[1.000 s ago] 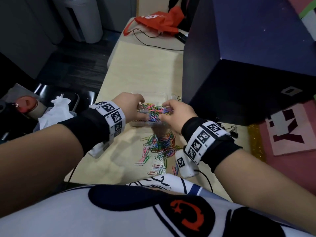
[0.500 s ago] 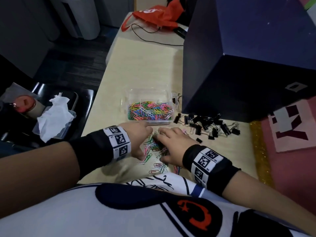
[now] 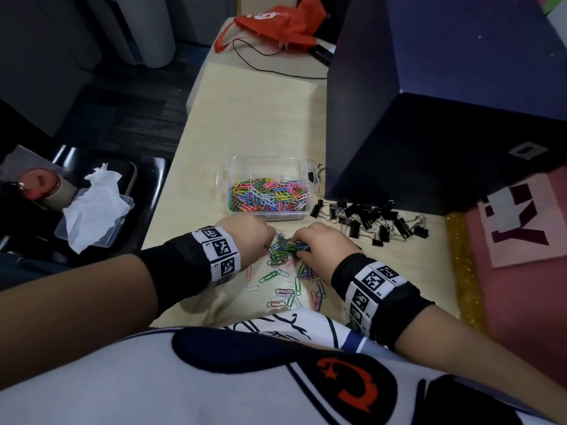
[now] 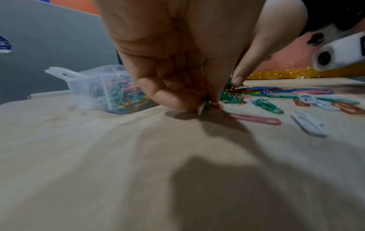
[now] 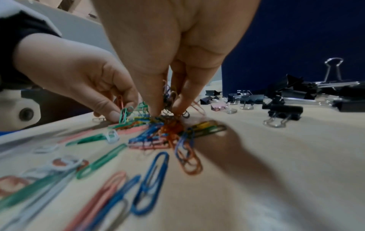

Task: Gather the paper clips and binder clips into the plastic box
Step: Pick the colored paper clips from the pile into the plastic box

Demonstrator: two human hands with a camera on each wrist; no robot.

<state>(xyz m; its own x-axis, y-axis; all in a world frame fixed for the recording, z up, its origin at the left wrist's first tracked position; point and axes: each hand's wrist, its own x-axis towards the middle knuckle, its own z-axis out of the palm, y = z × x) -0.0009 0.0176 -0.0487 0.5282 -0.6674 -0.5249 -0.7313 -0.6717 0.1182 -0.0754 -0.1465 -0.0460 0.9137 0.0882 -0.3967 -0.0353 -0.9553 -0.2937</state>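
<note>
A clear plastic box (image 3: 221, 179) (image 4: 82, 81) sits mid-table, partly filled with coloured paper clips (image 3: 268, 196). In front of it lies a loose pile of paper clips (image 3: 283, 271) (image 5: 158, 134). My left hand (image 3: 245, 237) (image 4: 203, 103) pinches a few clips at the pile's left side. My right hand (image 3: 319, 240) (image 5: 168, 107) pinches a bunch of clips at the top of the pile, fingertips down on the table. Black binder clips (image 3: 371, 219) (image 5: 284, 107) lie scattered right of the box.
A big dark blue box (image 3: 445, 118) stands at the right, close behind the binder clips. An orange bag (image 3: 276, 23) and a black cable (image 3: 270, 65) lie at the table's far end. A black chair (image 3: 144, 179) with tissue in a clear tub (image 3: 92, 210) stands left.
Both hands came back from over the plastic box to the loose pile near me and closed their fingers on clips there. The box and binder clips are uncovered.
</note>
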